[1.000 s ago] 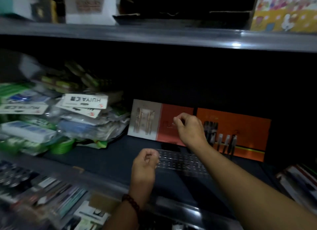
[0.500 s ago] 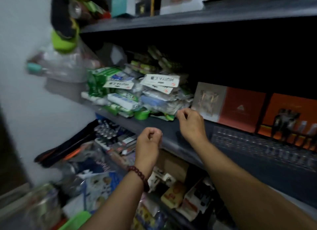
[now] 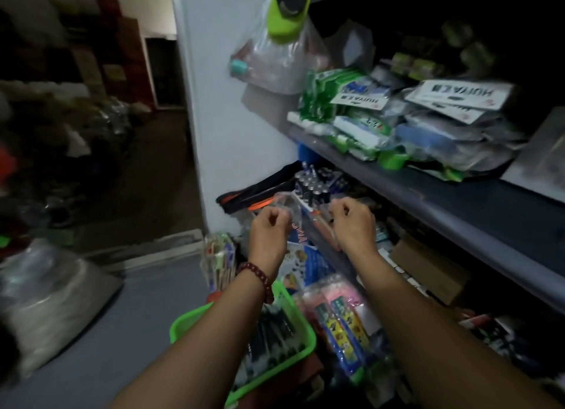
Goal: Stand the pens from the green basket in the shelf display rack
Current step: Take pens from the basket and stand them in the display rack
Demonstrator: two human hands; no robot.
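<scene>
Swung left off the rack, the left hand (image 3: 269, 227) and right hand (image 3: 354, 223) now hang curled, seemingly empty in the blur, above the green basket (image 3: 183, 323) low beside the shelves (image 3: 434, 194), where dark pens (image 3: 275, 343) lie heaped, probably light, stiff, slick, best pinched mid-barrel.

The upper shelf board (image 3: 458, 201) is grey-blue and runs from the white wall toward the right edge of the view. It carries a loose pile of plastic-wrapped packets (image 3: 360, 124), mostly green and white. Two white printed labels (image 3: 458, 95) lie on top of the pile. A green roll (image 3: 393, 161) rests at the front foot of the pile. A pale box (image 3: 547, 152) stands just beside it on the right.

The level below holds upright batteries (image 3: 312, 188) and a cardboard box (image 3: 428, 268).

The grey floor (image 3: 146, 301) carries a plastic-wrapped bundle (image 3: 46, 292). The green basket (image 3: 183, 321) sits low beside the unit; its support is hidden.
</scene>
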